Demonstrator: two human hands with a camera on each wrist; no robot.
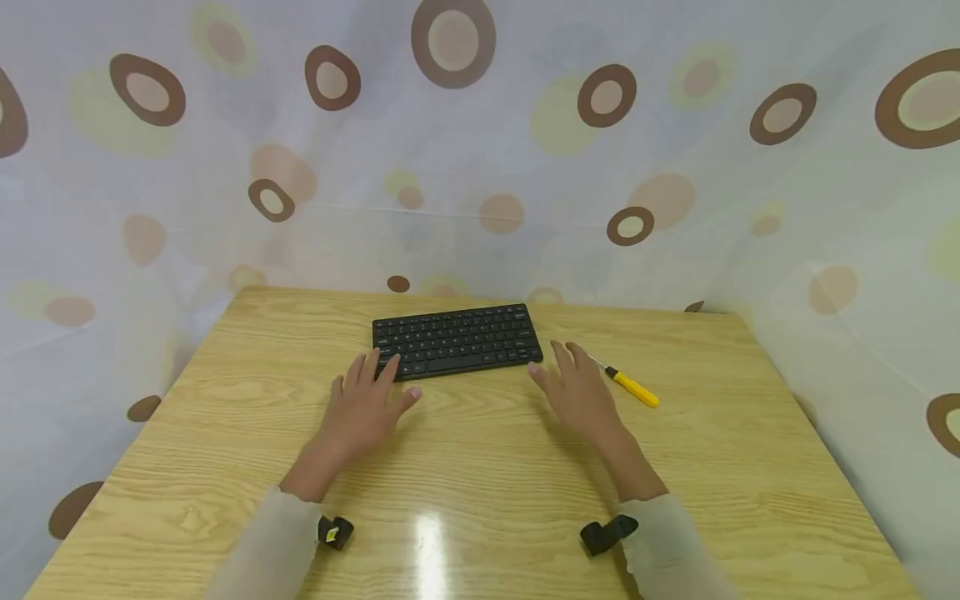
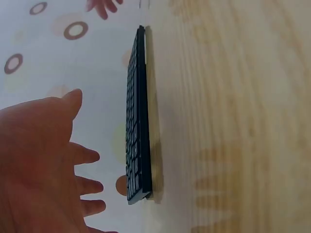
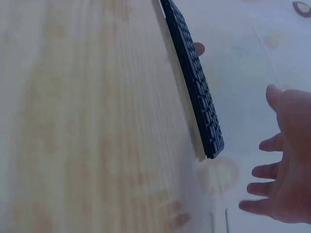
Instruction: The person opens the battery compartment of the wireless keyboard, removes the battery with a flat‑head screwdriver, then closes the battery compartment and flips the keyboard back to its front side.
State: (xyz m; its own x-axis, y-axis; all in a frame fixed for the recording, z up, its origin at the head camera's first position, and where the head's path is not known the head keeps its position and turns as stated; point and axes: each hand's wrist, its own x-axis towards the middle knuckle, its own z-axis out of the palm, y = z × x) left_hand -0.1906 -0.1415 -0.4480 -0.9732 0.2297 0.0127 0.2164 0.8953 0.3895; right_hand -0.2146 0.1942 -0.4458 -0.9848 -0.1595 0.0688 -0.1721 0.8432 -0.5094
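Found keyboard (image 1: 457, 337) flat on table (image 1: 480, 467), near far edge, slightly askew. Located screwdriver (image 1: 635, 388) right of keyboard, with yellow handle angled toward near right and shaft end partly hidden by right hand (image 1: 583, 402). Noted spotted cloth (image 1: 465, 158) beyond far edge and glare (image 1: 431, 554) on near surface. Observed keyboard's near left corner partly covered by left hand (image 1: 363, 410) in head view. Found left hand released, fingers spread, raised above table and apart from keyboard. Found right hand likewise released, fingers apart, raised between keyboard and screwdriver.
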